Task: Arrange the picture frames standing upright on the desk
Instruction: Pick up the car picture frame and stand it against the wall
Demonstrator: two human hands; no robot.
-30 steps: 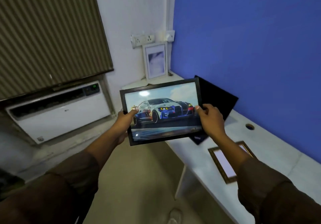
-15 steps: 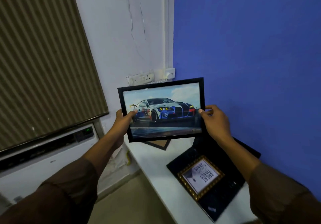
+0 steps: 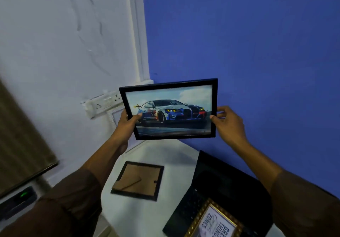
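Note:
I hold a black-framed car picture (image 3: 171, 109) upright in the air above the far corner of the white desk (image 3: 174, 154). My left hand (image 3: 127, 122) grips its left edge, my right hand (image 3: 228, 122) its right edge. A dark frame (image 3: 138, 180) lies face down on the desk below, its cardboard back and stand showing. A gold-framed text print (image 3: 214, 224) lies flat on an open black laptop (image 3: 220, 187). A white frame (image 3: 114, 116) stands against the wall, mostly hidden behind my left hand.
A socket strip (image 3: 103, 104) is fixed on the white wall at the left. The blue wall (image 3: 257, 53) runs along the desk's back edge. A window blind (image 3: 20, 135) and an air conditioner panel (image 3: 18, 200) are at the far left.
The camera has moved closer to the desk corner. The car picture has been carried forward toward the wall corner, and the face-down frame has come fully into view.

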